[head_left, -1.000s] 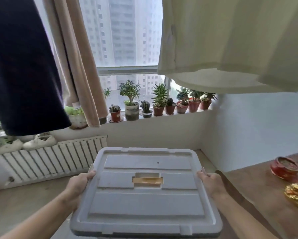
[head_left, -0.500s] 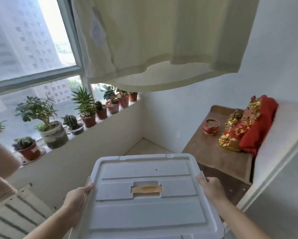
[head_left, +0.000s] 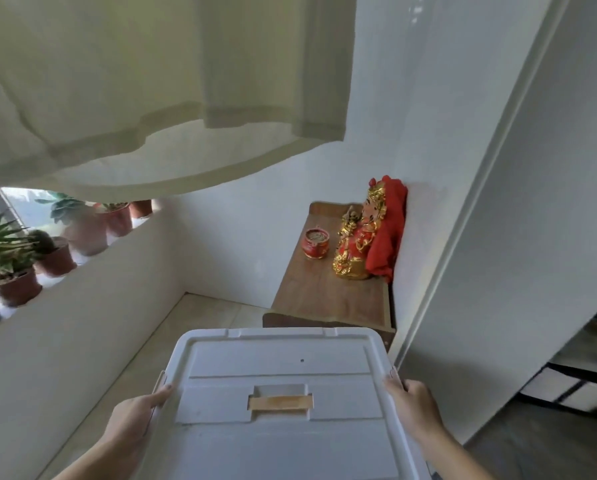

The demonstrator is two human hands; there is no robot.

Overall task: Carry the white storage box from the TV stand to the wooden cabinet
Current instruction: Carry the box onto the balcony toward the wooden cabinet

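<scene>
I hold the white storage box (head_left: 279,441) in the air at the bottom of the view, its lid up, with a strip of tan tape across the lid's handle recess. My left hand (head_left: 132,420) grips its left edge and my right hand (head_left: 413,407) grips its right edge. Just beyond the box's far edge stands the wooden cabinet (head_left: 324,299) against the white wall. On its top sit a red pot (head_left: 316,243) and a gold and red statue (head_left: 363,237) with a red cloth behind it.
A pale garment (head_left: 158,84) hangs overhead, low over the path. Potted plants (head_left: 10,258) line the window ledge at left. A white door frame (head_left: 463,216) rises at right, beside the cabinet. Tiled floor (head_left: 172,341) lies between ledge wall and cabinet.
The view has swung right, from the window and radiator to the corner. The wooden cabinet now lies straight ahead and closer. Both hands keep the same hold on the box.
</scene>
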